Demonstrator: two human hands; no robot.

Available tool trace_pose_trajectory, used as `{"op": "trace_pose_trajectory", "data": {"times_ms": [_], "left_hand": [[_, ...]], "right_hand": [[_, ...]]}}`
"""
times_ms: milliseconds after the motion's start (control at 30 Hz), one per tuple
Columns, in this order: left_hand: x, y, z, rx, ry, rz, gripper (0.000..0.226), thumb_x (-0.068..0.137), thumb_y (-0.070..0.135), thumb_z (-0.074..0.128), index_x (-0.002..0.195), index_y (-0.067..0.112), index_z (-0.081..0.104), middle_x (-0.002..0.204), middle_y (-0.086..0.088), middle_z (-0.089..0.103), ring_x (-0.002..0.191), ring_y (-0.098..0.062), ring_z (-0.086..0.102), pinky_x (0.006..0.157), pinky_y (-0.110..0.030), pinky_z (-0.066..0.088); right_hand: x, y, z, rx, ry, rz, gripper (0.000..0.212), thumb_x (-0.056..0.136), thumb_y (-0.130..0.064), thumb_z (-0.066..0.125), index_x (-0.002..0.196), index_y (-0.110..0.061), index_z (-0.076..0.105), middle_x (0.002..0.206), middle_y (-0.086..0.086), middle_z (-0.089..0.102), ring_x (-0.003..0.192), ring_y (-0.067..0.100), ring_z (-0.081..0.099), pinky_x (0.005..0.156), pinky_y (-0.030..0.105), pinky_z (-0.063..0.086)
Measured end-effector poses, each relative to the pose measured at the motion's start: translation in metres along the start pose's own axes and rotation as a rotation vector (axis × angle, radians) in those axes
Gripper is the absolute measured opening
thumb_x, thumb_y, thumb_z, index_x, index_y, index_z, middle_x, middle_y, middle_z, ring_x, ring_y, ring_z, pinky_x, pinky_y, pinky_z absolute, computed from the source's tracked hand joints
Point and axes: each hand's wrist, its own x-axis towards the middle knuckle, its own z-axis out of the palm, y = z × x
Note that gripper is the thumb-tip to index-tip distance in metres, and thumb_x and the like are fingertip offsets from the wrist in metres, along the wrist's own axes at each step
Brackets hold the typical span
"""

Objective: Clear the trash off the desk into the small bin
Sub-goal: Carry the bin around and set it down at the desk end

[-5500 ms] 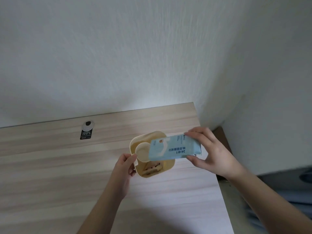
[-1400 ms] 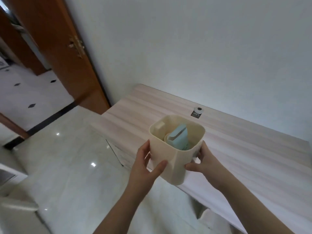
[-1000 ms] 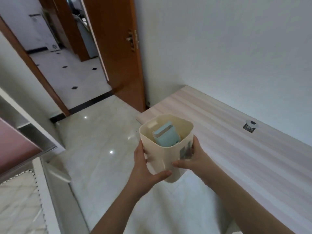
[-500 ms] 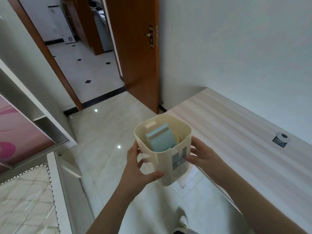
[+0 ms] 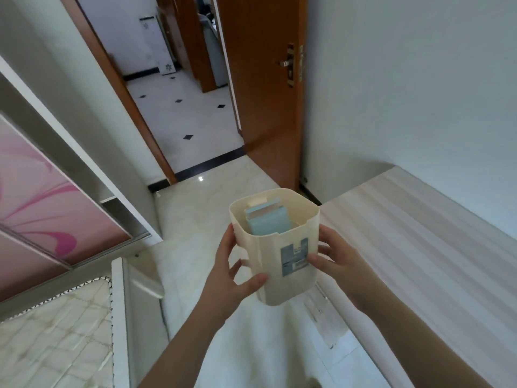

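Bin (image 5: pixel 282 264) sits gripped between left hand (image 5: pixel 232 271) and right hand (image 5: pixel 340 257), blue packet (image 5: pixel 268 222) inside.

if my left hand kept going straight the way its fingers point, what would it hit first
The left hand already touches it: the fingers point up and right along the side wall of the small cream plastic bin, thumb pressed under its front. Beyond that, depth is unclear.

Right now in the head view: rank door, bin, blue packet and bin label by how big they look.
1. Door, largest as it looks, though it stands farther off.
2. Bin, held in both hands, close to the camera.
3. Blue packet, only its top showing above the rim.
4. Bin label, smallest.
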Motion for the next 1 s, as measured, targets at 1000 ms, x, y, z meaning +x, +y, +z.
{"op": "trace_pose_trajectory", "data": {"times_ms": [1000], "left_hand": [[0.224, -0.057, -0.251, 0.014, -0.025, -0.028, 0.112, 0.059, 0.05, 0.089, 0.144, 0.058, 0.016, 0.145, 0.035, 0.034, 0.133, 0.008, 0.035, 0.104, -0.023, 0.038]], "right_hand": [[0.294, -0.03, 0.187, -0.102, 0.008, 0.021, 0.062, 0.076, -0.036, 0.074, 0.132, -0.043, 0.046, 0.12, -0.022, 0.06, 0.105, -0.002, 0.06, 0.072, 0.014, 0.055]]}}
